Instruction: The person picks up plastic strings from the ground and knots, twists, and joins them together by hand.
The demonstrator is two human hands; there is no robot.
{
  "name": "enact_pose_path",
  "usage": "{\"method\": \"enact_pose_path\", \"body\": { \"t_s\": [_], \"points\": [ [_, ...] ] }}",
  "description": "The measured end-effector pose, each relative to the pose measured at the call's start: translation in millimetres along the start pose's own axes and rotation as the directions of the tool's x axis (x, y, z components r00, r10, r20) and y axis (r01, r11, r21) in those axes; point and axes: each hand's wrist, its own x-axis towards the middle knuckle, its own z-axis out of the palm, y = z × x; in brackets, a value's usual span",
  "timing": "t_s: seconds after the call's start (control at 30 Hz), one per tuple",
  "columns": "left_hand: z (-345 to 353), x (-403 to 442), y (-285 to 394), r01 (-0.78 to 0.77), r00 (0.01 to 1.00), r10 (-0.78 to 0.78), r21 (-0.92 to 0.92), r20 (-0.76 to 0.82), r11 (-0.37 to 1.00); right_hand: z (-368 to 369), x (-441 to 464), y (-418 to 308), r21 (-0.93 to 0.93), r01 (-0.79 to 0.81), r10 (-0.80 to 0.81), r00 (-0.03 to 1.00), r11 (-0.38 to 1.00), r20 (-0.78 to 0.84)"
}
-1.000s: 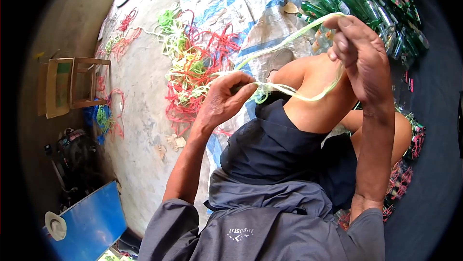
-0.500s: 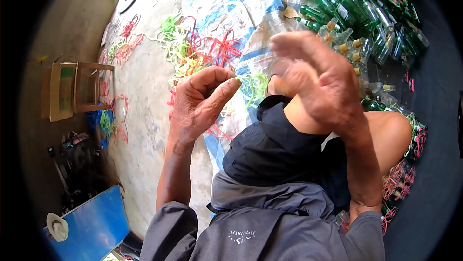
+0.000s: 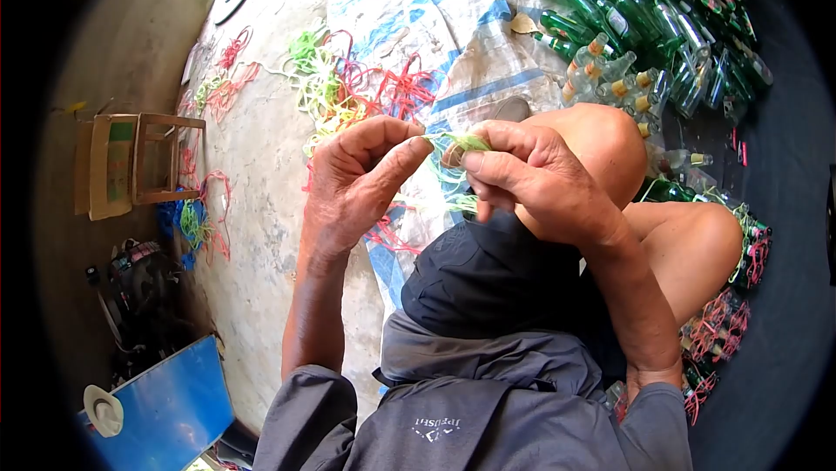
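Light green plastic string stretches between my two hands above my lap. My left hand pinches one end of it between thumb and forefinger. Closed on the bunched part of the same string is my right hand, with its thumb and forefinger pressed together. Loose green strands hang down below the right hand, in front of my knee. Beyond my left hand, a tangled heap of green, yellow and red string lies on the floor and sheet.
A blue and white striped sheet covers part of the concrete floor. Green glass bottles and clear bottles are piled at the upper right. A wooden stool and a blue board with a white hat stand left.
My right hand, open and blurred in motion before, has come left and down and closed on the green string. My left hand holds nearly the same place.
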Motion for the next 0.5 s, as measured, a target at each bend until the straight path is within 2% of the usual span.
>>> {"method": "enact_pose_path", "body": {
  "t_s": [0.1, 0.17, 0.23, 0.3, 0.37, 0.47, 0.5],
  "points": [
    [-1.8, 0.7, -1.4, 0.007, 1.0, -0.008, -0.035, -0.004, 0.999, -4.0, -2.6, 1.1, 0.058, -0.052, 0.056, 0.997, 0.997, -0.056],
    [-4.8, 0.8, -2.9, 0.014, 1.0, -0.014, 0.005, 0.002, 1.0, -8.9, -4.6, 2.4, -0.241, 0.192, -0.202, 0.979, 0.951, -0.017],
    [-9.2, 0.3, -4.0, 0.008, 1.0, -0.008, 0.058, -0.001, 0.998, -11.0, -9.3, -9.3, -0.042, -0.055, 0.053, 0.998, 0.998, -0.037],
    [-14.2, 0.3, -4.5, -0.013, 1.0, 0.014, 0.125, -0.01, 0.992, -16.7, -11.3, -6.2, -0.26, 0.108, -0.112, 0.994, 0.959, 0.001],
    [-23.7, 0.9, -5.4, -0.009, 0.999, 0.014, 0.132, -0.041, 0.991, -20.9, -14.1, -6.7, -0.233, 0.115, -0.116, 0.993, 0.966, 0.009],
    [-44.8, 3.1, -11.4, -0.045, 0.992, 0.063, 0.165, -0.107, 0.985, -23.3, -18.7, -15.9, 0.182, -0.117, 0.119, 0.993, 0.976, 0.001],
    [-51.5, 2.7, -13.1, -0.056, 0.986, 0.084, 0.187, -0.143, 0.981, -24.6, -20.4, -18.3, 0.195, -0.079, 0.083, 0.996, 0.978, -0.014]
  ]
}}
